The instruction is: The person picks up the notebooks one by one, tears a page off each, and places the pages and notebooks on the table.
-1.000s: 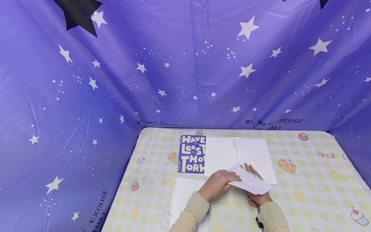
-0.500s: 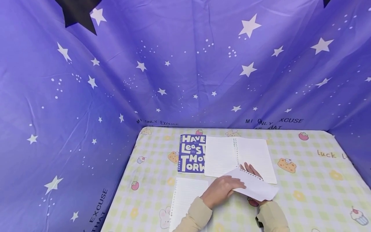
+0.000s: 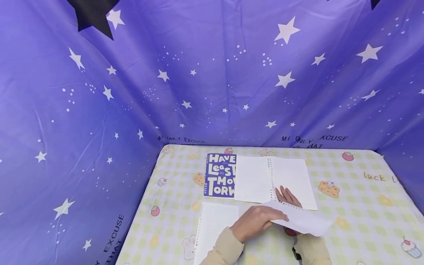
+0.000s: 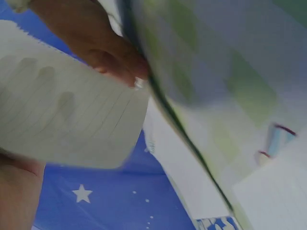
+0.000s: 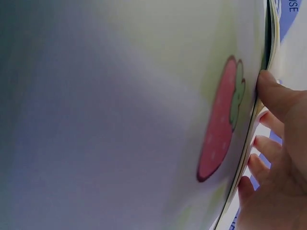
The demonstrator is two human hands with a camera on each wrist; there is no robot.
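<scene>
My left hand (image 3: 253,221) holds a loose white lined sheet (image 3: 306,221) by its left side, with a row of punched holes along its far edge. In the left wrist view, finger shadows show through the sheet (image 4: 91,115). Behind it, my right hand (image 3: 289,197) rests on the near edge of an open ring-bound notebook (image 3: 293,175), its fingers extended over the page; the sheet hides its lower part. The right wrist view has this hand's thumb and fingers (image 5: 268,86) against the notebook's edge.
A purple lettered notebook (image 3: 220,175) lies left of the open one, partly covered by it. Another lined, hole-punched sheet (image 3: 215,228) lies at front left. All rest on a table with a checkered cloth (image 3: 357,213). Purple star-patterned curtains (image 3: 212,92) enclose it.
The left hand has shifted slightly right and nearer the person with the sheet, which has swung to the right, uncovering more of the notebook. The right hand stays about where it was.
</scene>
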